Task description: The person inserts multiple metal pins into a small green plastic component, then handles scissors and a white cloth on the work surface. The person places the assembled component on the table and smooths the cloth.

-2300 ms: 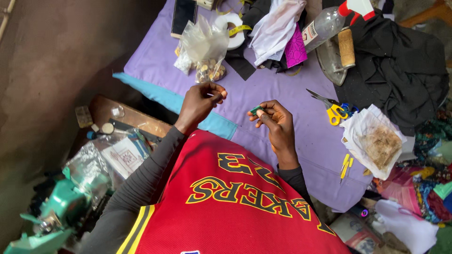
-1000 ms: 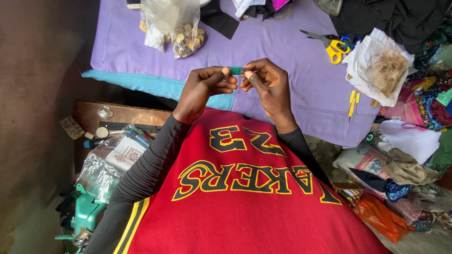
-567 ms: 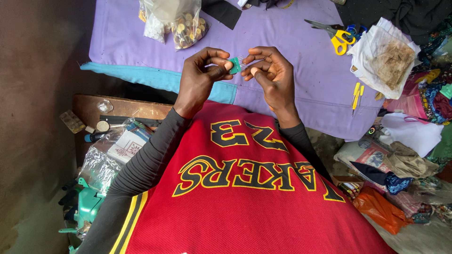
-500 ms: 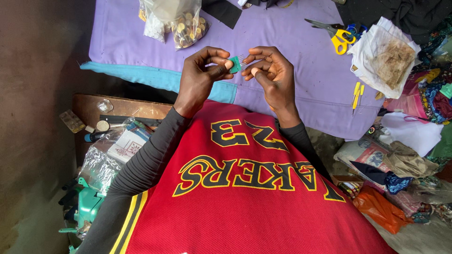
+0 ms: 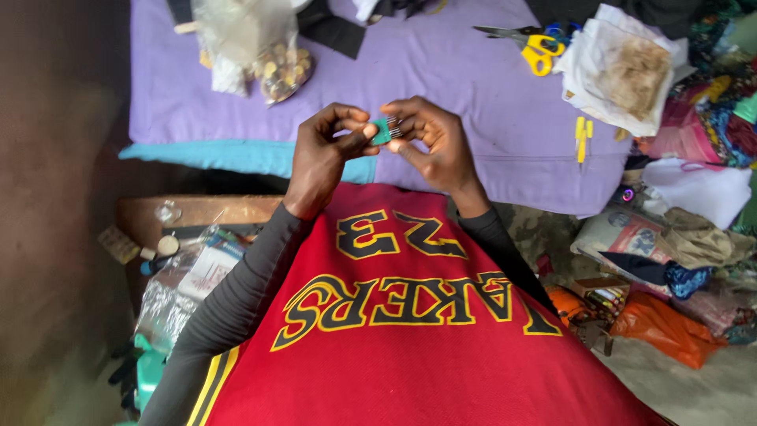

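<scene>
Scissors (image 5: 532, 46), coin bag (image 5: 272, 59) beyond hands' green piece (image 5: 382, 131)

Both hands, left (image 5: 325, 154) and right (image 5: 432, 140), meet raised, fingertips pinched together.

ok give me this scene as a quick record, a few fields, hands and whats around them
left hand: pinches a small green item at its fingertips
right hand: fingertips on the same green item, from the other side
surface: purple cloth, blue edge beneath
far left: clear bag of small round pieces
far right: yellow-handled scissors, crumpled white paper, yellow clip
clothing: red jersey, grey sleeves
</scene>
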